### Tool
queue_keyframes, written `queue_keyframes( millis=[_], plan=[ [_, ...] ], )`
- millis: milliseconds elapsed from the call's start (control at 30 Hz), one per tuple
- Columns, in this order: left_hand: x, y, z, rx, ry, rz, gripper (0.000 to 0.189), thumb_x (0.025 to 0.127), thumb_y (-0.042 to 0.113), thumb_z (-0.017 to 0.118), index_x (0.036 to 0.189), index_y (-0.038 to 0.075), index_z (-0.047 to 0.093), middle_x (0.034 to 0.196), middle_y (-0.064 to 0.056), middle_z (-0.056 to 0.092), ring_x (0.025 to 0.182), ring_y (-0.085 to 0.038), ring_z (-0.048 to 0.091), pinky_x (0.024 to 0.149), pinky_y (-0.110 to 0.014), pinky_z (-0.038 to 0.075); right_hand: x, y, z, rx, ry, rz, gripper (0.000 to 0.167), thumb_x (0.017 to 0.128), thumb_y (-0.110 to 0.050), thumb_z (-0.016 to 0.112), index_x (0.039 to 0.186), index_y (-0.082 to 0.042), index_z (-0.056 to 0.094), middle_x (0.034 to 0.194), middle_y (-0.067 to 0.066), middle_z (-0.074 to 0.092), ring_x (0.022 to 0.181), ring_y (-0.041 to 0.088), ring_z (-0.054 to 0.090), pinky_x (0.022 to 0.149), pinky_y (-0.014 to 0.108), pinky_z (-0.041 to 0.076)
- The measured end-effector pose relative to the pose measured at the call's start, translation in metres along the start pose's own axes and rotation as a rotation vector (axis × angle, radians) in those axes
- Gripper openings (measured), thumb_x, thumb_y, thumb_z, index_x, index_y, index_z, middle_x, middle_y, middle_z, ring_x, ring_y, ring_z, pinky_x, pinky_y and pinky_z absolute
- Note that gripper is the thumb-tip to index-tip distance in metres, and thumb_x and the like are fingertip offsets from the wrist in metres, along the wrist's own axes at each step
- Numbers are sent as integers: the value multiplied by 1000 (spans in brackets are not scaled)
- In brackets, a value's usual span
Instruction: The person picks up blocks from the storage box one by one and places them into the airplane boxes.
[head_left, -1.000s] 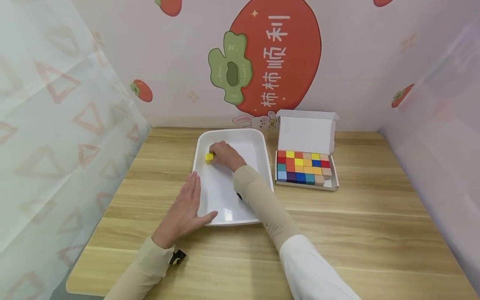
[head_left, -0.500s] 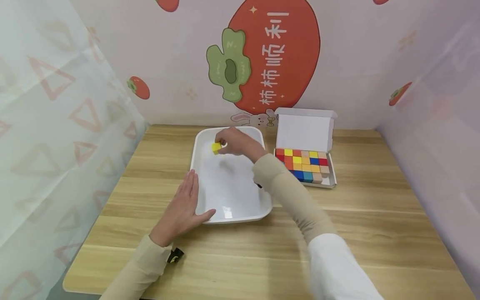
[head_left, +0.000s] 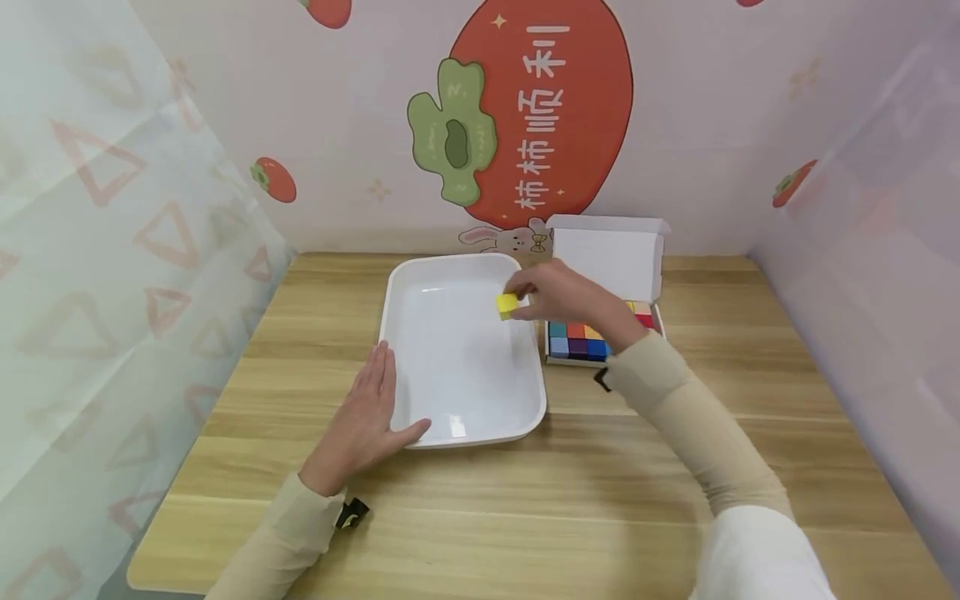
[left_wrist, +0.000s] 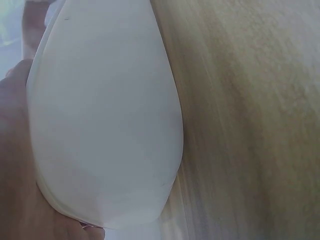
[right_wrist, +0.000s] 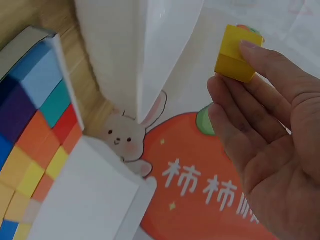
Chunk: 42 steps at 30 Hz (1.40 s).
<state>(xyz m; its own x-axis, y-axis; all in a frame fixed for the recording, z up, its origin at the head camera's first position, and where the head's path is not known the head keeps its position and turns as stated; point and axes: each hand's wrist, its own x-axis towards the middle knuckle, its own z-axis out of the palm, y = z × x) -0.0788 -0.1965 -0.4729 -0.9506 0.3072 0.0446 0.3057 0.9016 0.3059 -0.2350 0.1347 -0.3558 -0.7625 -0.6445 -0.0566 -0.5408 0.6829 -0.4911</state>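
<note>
A yellow cube (head_left: 507,306) is pinched between the thumb and fingers of my right hand (head_left: 558,293), above the right rim of a white tray (head_left: 467,350). The right wrist view shows the same yellow cube (right_wrist: 237,52) at the fingertips, with the thumb on its near face. My left hand (head_left: 365,417) rests along the tray's near left corner, thumb at the front rim and fingers straight along the left side. The tray's inside is bare. In the left wrist view the tray's outer wall (left_wrist: 107,115) fills much of the picture, beside the left hand (left_wrist: 15,145).
Right of the tray, a white cardboard box (head_left: 606,258) has its lid raised. Rows of colored cubes (right_wrist: 42,125) fill it, partly hidden behind my right hand in the head view. A patterned backdrop (head_left: 345,125) stands behind the wooden table (head_left: 480,508).
My right hand has lifted the yellow cube from the tray's upper left and carried it rightward to the right rim. The left hand has stayed at the tray's corner.
</note>
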Motion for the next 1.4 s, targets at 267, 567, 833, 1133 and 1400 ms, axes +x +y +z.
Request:
queue_keyframes(
  millis=[267,567,833,1133,1400],
  plan=[
    [0,0,6,-1,9,9,121,93,68,62,166,-8,2,177,-26,-2,166,-42,2,134,-58,17,-75,50,-10,-22,71,114,37,93,-21,83,127,-9,75,121,10,77,111,31,71,101,51,61],
    [-2,-1,5,-2,21,8,121,93,66,64,166,-9,2,177,-27,-2,166,-42,2,134,-58,18,-136,92,-17,1,107,254,42,94,-18,81,131,-1,71,126,19,72,112,36,65,104,59,57],
    [-2,-2,3,-10,33,13,121,92,62,66,164,-12,3,176,-30,-1,165,-45,3,133,-61,19,-159,125,1,-13,119,319,42,95,-23,80,130,-1,72,130,24,71,116,41,67,103,61,57],
    [-1,-1,4,-13,16,13,120,93,64,64,165,-10,3,177,-27,-2,166,-43,1,133,-59,18,-167,147,14,20,101,410,45,95,-22,79,135,-4,71,138,29,66,120,43,62,105,64,54],
    [0,-2,3,-7,27,18,120,93,64,65,165,-11,3,176,-28,-1,166,-43,2,133,-60,18,-163,146,24,-58,121,427,44,94,-20,81,135,-6,72,141,29,63,128,49,57,110,70,46]
  ],
)
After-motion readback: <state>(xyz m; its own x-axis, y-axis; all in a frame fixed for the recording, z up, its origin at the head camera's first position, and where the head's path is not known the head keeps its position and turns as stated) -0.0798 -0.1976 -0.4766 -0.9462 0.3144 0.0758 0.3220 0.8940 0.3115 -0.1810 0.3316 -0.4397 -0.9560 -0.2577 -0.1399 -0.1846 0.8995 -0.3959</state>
